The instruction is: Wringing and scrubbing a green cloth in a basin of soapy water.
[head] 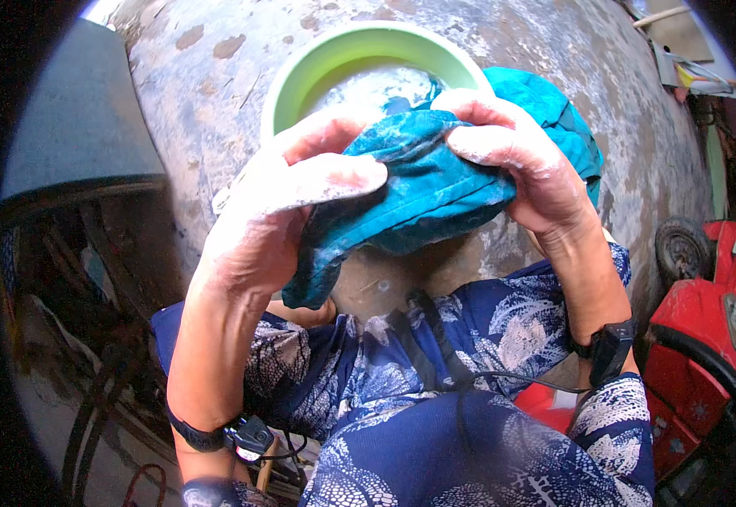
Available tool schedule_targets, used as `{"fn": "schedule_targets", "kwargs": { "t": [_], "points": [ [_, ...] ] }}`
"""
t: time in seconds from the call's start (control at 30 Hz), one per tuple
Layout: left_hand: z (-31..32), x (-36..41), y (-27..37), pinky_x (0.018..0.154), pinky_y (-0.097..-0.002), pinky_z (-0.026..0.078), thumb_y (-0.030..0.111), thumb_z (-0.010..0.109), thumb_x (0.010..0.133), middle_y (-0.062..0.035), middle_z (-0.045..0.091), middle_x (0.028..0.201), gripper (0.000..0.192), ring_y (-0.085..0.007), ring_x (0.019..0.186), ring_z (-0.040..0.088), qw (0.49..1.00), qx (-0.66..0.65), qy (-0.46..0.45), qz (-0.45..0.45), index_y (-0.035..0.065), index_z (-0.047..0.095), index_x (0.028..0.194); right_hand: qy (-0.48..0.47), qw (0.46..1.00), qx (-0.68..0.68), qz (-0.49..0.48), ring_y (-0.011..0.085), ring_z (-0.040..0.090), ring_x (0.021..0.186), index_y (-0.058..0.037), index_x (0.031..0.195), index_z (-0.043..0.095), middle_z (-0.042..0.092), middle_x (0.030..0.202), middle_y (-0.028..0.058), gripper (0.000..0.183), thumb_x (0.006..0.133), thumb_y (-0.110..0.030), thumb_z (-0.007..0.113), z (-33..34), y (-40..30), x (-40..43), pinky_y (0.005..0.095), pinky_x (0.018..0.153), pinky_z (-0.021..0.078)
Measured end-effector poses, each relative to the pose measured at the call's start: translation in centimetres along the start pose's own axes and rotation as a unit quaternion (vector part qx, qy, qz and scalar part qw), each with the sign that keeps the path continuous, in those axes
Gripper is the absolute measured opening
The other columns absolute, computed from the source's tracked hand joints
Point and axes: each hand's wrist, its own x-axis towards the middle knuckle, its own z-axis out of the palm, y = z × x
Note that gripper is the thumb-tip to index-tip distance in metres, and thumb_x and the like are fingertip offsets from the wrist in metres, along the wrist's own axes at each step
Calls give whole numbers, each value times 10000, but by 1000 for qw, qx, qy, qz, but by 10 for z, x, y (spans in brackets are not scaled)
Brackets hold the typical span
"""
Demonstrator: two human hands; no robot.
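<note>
A wet teal cloth point(431, 190), perhaps a garment, is stretched between my hands above my lap. My left hand point(279, 184) pinches it between thumb and fingers, and one end hangs down below that palm. On the other side my right hand point(514, 152) grips the cloth with thumb and fingertips; suds whiten the skin of both hands. Just beyond them stands a light green basin point(374, 38) holding foamy water point(374, 82), its near rim hidden by my hands. More teal fabric point(545, 114) bulges over or beside the basin's right side.
Concrete floor point(203, 82) with damp patches surrounds the basin. To the right sits a red toy vehicle point(691, 317) with a black wheel point(682, 249). A grey-topped table point(76, 114) stands at left, dark clutter beneath it. Wrist-strapped devices with a thin cable point(520, 375) are on my arms.
</note>
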Motion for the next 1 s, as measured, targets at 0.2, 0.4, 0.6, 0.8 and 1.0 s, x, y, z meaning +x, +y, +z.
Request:
{"fn": "schedule_targets", "kwargs": {
  "t": [0.2, 0.4, 0.6, 0.8, 1.0],
  "points": [
    [1, 0, 4, 851, -242, 435, 207, 727, 712, -67, 617, 986, 452, -119, 895, 570, 1000, -9, -19, -17, -14, 588, 1081, -4, 999, 38, -11, 127, 602, 918, 12, 1125, 567, 625, 1019, 63, 353, 790, -93, 600, 2, 2, 4, 255, 855, 470],
    [11, -4, 9, 895, -253, 426, 220, 778, 699, -58, 612, 1030, 586, -113, 925, 565, 994, 101, -29, -14, -41, 540, 1166, 50, 997, 54, -30, 150, 611, 943, 29, 1131, 563, 628, 1045, 83, 344, 812, -100, 576, 4, 10, 5, 289, 890, 475],
    [3, -1, 3, 850, -242, 469, 154, 733, 749, -63, 644, 1017, 463, -111, 898, 604, 1000, -24, -12, 1, -20, 572, 1147, 22, 997, 69, 24, 168, 600, 984, 39, 1186, 539, 620, 1094, 105, 392, 831, -124, 578, 3, 12, 9, 294, 913, 463],
    [-5, 0, 0, 791, -228, 480, 149, 713, 756, -60, 656, 954, 368, -103, 822, 608, 999, -15, 2, -35, -12, 611, 1070, -55, 987, -150, 6, 90, 573, 932, 30, 1194, 551, 622, 1055, 45, 444, 798, -135, 667, 2, 4, 7, 225, 846, 453],
    [-12, -6, 4, 768, -215, 466, 204, 744, 732, -49, 650, 933, 390, -89, 801, 594, 996, 12, -20, -89, -19, 632, 1031, -67, 991, -120, 9, 137, 580, 945, 13, 1110, 622, 649, 1021, 79, 383, 805, -216, 651, 4, 0, 6, 251, 869, 434]
  ]
}}
